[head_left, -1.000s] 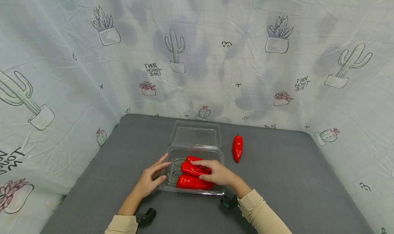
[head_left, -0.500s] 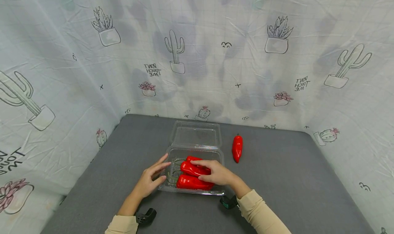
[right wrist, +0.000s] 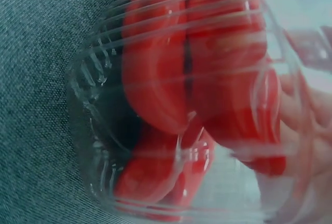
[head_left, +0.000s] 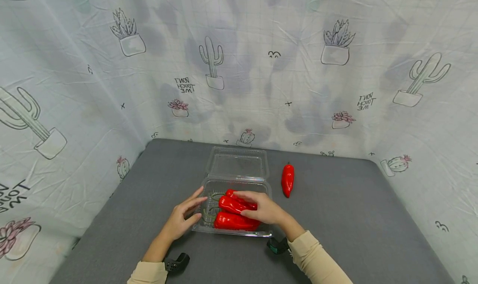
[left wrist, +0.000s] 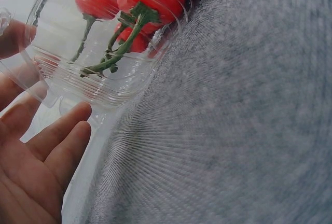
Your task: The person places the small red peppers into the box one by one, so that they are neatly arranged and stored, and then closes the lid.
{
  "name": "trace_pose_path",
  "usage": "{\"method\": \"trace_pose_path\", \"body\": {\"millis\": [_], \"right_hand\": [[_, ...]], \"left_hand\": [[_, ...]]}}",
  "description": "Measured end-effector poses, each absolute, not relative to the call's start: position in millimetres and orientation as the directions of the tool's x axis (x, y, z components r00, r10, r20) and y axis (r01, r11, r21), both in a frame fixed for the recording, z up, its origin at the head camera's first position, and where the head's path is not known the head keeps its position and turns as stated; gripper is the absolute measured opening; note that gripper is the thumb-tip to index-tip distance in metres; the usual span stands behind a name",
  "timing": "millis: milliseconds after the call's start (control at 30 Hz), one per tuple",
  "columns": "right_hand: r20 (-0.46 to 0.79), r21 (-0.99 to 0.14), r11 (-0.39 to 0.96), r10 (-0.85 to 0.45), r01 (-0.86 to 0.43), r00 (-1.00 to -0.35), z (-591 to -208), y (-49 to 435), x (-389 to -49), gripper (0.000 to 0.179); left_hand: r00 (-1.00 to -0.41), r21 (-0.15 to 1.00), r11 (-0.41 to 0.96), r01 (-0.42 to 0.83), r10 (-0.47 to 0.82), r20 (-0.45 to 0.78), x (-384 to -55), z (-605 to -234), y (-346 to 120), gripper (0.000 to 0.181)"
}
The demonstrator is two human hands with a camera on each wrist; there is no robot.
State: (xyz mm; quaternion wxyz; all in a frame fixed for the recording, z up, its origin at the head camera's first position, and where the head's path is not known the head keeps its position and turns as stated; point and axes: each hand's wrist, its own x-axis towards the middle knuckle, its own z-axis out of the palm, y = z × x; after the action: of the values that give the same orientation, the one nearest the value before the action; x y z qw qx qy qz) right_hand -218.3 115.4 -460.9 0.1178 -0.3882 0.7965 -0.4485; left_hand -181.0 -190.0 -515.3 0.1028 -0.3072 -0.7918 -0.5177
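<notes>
Plainly, a pale fabric backdrop [head_left: 246, 39] printed with potted cacti, succulents and small lettering takes up most of the head view, rising behind and beside a grey cloth-covered tabletop [head_left: 354, 217]; on that tabletop lies a clear plastic clamshell container [head_left: 261, 187], its ribbed lid [head_left: 237, 162] folded back on the far side; beige sleeves come in from the near edge.

The right hand [head_left: 263, 209] arches over the container, thumb on the near side and fingers on the far side of the middle red pepper [head_left: 230, 205], a partly closed grip that has hold of it; the left hand [head_left: 179, 219] holds nothing, its fingers spread and only slightly bent at the container's left side; whether they touch the plastic I cannot tell.

Inside the container, the front red pepper [head_left: 235, 221] lies along the near wall; the middle one lies just behind it; the rear red pepper [head_left: 230, 192] is partly hidden; the lone red pepper [head_left: 287, 180] lies on the cloth to the right, well apart from the hands; black wrist devices [head_left: 178, 262] sit below both palms; thin green stems [left wrist: 122, 50] point toward the left hand.
</notes>
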Motion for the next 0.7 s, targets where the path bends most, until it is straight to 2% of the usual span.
{"method": "trace_pose_path", "body": {"millis": [167,300,700], "right_hand": [[0.187,-0.829,0.26,-0.704,-0.494,-0.685,-461,117,-218,0.053],[0.201,-0.839,0.252,-0.68,-0.482,-0.705,-456,121,-216,0.054],[0.29,-0.842,0.27,-0.502,-0.466,-0.815,-423,143,-207,0.055]], "left_hand": [[-0.777,0.74,0.277,0.613,0.384,0.499,-183,-519,-191,0.043],[-0.788,0.744,0.296,0.599,0.379,0.485,-183,-520,-191,0.044],[-0.785,0.741,0.294,0.603,0.381,0.488,-180,-511,-188,0.043]]}}
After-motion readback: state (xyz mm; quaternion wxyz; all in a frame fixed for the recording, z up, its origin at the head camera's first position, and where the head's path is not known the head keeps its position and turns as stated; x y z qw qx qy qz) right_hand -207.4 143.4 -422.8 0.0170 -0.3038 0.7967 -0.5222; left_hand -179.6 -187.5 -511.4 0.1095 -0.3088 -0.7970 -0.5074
